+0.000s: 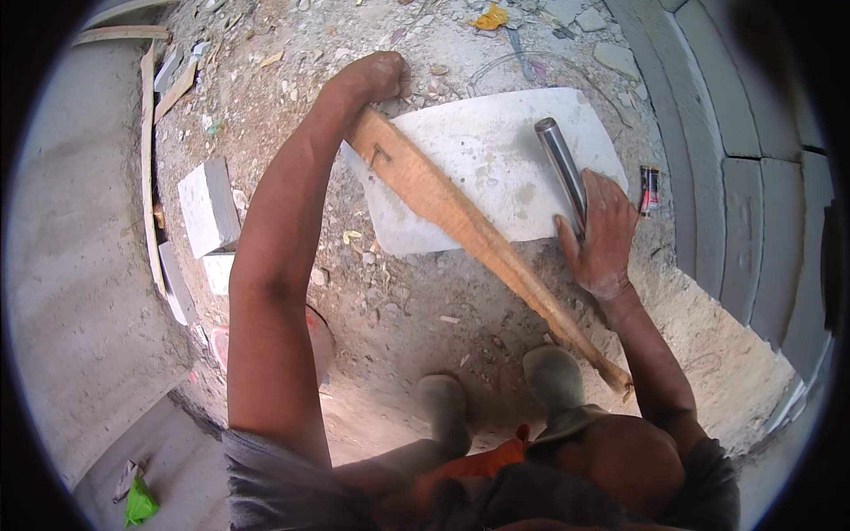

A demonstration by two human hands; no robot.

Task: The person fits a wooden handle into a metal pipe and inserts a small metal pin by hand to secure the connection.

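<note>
A long, rough wooden board (443,203) slants from the far left to the near right, its near end narrow and close to my right forearm. A dark bent nail (382,156) shows on its wide end. My left hand (376,75) is closed at that wide end; its fingertips are hidden. My right hand (606,234) is wrapped round the lower part of a shiny metal bar (560,155), which points away from me. Beneath the board and bar lies a white sheet (496,124), creased and smudged with dirt.
Rubble and dust cover the ground (390,310). A pale block (209,205) stands at the left, beside a grey slab (80,221). Grey block walls (735,203) rise on the right, with a small dark-and-red packet (650,190) near them. My boots (553,376) are below.
</note>
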